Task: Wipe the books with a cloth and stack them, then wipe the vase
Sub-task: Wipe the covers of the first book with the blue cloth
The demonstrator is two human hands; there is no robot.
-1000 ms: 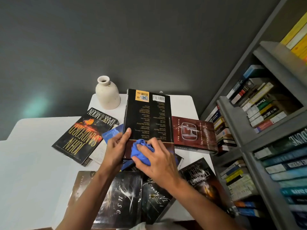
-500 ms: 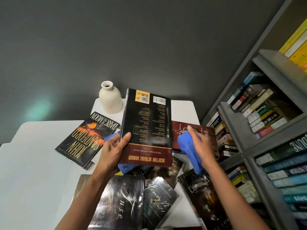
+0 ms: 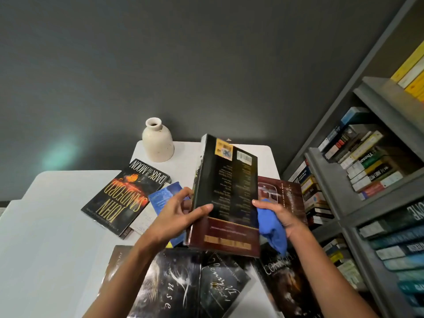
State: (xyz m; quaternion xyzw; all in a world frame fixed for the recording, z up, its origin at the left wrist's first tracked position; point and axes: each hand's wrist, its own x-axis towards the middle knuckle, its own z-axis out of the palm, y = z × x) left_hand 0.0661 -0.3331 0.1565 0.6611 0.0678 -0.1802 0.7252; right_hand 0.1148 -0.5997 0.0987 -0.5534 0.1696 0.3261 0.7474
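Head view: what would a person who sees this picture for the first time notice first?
First the black book, held up at the centre, back cover toward the camera: the left hand grips its left edge, the right hand holds a blue cloth at its right edge. Behind, a pale vase stands on the white table; a full grey bookshelf fills the right side.

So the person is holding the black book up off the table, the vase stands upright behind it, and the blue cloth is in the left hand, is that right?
Not quite. The head view shows the blue cloth bunched in the right hand; the left hand grips the black book. The rest holds: book off the table, vase upright behind it.
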